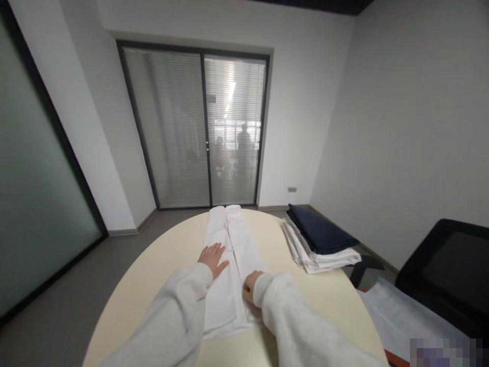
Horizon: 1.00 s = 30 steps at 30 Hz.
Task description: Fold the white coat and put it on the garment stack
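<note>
A pair of white trousers (233,244) lies flat and lengthwise on a round cream table (168,255), legs pointing away from me. My left hand (214,258) rests flat with fingers spread on the left trouser leg. My right hand (251,286) presses on the right leg nearer the waist, with fingers curled down onto the cloth. Both arms wear light grey sleeves.
A stack of folded clothes (319,239), dark navy on top of white, sits at the table's right edge. A black chair (446,270) stands at right, with pale cloth (405,316) below it. Glass doors with blinds (202,127) face me; a dim figure stands behind them.
</note>
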### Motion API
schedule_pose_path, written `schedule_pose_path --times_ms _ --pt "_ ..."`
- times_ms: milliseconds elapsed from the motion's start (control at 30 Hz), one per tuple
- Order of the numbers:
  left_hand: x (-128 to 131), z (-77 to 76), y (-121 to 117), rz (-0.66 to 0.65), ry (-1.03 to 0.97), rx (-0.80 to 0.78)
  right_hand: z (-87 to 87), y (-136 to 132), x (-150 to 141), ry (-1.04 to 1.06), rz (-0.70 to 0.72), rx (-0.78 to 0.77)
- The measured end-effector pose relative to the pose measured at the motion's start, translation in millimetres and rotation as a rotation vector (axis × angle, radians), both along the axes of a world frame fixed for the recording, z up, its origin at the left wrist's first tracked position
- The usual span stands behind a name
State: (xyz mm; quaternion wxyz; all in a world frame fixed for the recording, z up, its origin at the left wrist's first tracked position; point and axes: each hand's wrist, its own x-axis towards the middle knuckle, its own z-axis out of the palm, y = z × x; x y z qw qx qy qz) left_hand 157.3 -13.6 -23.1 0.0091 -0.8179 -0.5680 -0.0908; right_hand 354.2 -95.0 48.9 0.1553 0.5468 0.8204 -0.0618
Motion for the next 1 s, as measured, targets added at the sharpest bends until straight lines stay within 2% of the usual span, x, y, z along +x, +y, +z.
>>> schedule_pose_path --times_ms 167,333,500,600,700,833,1000 --pt "-1 -4.0 2 -0.002 -0.008 0.002 -1.3 -4 -11 0.022 -0.004 0.022" --pt "0 6.4 -4 -0.014 0.005 0.058 -2.9 -1 -12 0.047 -0.026 0.016" --pt "6 21.3 -12 -0.207 -0.051 0.105 -4.8 9 -11 0.2 0.011 0.039" --pt "8 22.5 -12 -0.266 -0.103 0.081 -8.4 13 -14 0.279 0.028 0.049" --pt "7 17.8 -7 -0.251 -0.204 0.061 -15.1 13 -16 0.261 0.049 0.01" --pt "3 11.1 -1 -0.238 -0.445 0.048 -23.3 12 -16 0.3 0.094 -0.01" --pt "-1 12.1 2 -0.253 -0.624 0.051 -19.5 11 -13 0.296 0.14 0.008"
